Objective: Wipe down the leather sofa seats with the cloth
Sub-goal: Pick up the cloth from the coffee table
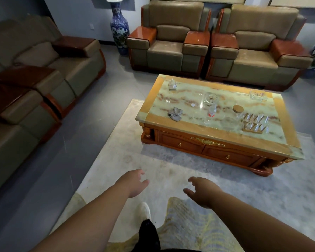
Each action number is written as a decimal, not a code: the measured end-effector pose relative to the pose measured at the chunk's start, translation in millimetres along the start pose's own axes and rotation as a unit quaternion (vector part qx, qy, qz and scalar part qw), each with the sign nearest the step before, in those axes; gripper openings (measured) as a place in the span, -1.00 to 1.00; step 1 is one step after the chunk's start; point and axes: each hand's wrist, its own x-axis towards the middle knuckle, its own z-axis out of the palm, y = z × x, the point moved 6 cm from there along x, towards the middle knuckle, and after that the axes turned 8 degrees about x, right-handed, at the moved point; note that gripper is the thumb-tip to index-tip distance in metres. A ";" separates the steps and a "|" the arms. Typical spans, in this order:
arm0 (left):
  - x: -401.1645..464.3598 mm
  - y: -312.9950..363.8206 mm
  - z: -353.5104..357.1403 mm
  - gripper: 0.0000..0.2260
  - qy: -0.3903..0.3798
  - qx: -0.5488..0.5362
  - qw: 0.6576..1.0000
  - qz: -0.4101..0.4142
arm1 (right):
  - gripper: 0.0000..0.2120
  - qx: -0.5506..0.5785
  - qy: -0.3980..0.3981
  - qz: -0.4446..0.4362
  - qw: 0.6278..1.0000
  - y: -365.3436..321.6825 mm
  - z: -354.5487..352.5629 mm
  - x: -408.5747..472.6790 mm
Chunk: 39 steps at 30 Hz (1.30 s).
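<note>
A crumpled grey cloth (pixel 175 114) lies on the near left corner of the coffee table (pixel 153 115). My left hand (pixel 135 182) and my right hand (pixel 202 190) reach forward over the rug, both with relaxed fingers and holding nothing, well short of the cloth. Two tan leather armchairs stand at the back, one on the left (pixel 165 46) and one on the right (pixel 256 57), their seats marked with pale smudges. A tan leather sofa (pixel 71 66) runs along the left side.
The table carries a stemmed glass (pixel 210 113), a jar with a cork lid (pixel 238 110), glass ashtrays and a rack of glasses (pixel 255 122). A tall blue-and-white vase (pixel 119 28) stands between the sofa and the left armchair. A pale rug (pixel 116 160) covers the grey floor.
</note>
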 end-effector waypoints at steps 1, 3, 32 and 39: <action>13.9 0.0 -8.8 -0.44 -0.002 -0.001 1.000 0.003 | -0.31 -0.009 -0.006 -0.001 1.000 -4.5 -5.1 14.0; 42.2 -0.3 -28.6 -0.44 -0.005 0.001 1.000 0.008 | -0.32 -0.021 -0.011 0.003 1.000 -15.1 -19.6 44.8; 337.8 18.6 -240.4 -0.46 -0.046 0.088 0.994 0.053 | -0.41 -0.022 -0.078 0.036 0.996 -82.2 -180.7 351.6; 411.9 54.5 -280.9 -0.45 -0.046 0.084 0.995 0.033 | -0.53 -0.007 -0.084 0.047 0.995 -48.4 -221.5 441.9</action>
